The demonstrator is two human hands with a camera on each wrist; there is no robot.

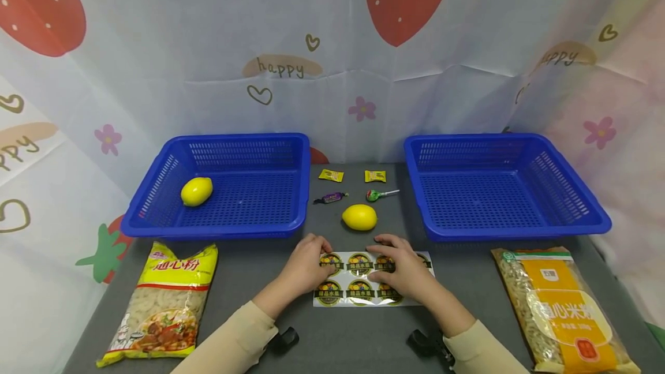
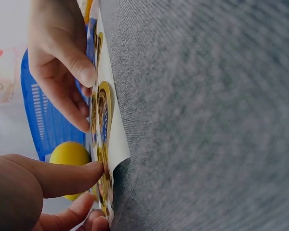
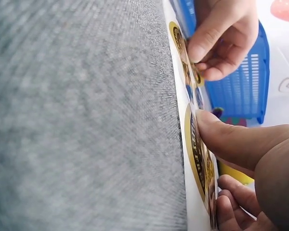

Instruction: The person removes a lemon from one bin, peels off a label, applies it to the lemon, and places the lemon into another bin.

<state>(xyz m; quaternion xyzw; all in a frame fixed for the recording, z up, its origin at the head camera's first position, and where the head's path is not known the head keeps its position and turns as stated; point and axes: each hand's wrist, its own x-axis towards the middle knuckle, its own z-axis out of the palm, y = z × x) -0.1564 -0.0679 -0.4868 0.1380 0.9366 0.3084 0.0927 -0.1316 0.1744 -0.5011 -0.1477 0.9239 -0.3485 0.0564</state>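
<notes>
A white sheet of round black-and-gold fruit stickers point(image 1: 360, 290) lies on the grey table in the head view. At its left end my left hand point(image 1: 307, 267) pinches the sheet near the upper left sticker, thumb and fingertips close together. My right hand point(image 1: 402, 264) rests over the right half, thumb and fingers spread apart and touching the sheet. In the left wrist view the near corner of the sheet point(image 2: 118, 139) curls slightly off the table. The right wrist view shows the right thumb point(image 3: 216, 127) on the stickers. Just beyond the sheet sits a lemon point(image 1: 359, 217).
Two blue baskets point(image 1: 218, 231) point(image 1: 514, 231) stand at the back; the left one holds a lemon point(image 1: 197, 191). Between them lie two yellow candies point(image 1: 331, 175) point(image 1: 375, 176), a purple candy point(image 1: 331, 197) and a lollipop point(image 1: 375, 195). Pasta bags point(image 1: 166, 305) point(image 1: 566, 310) flank the arms.
</notes>
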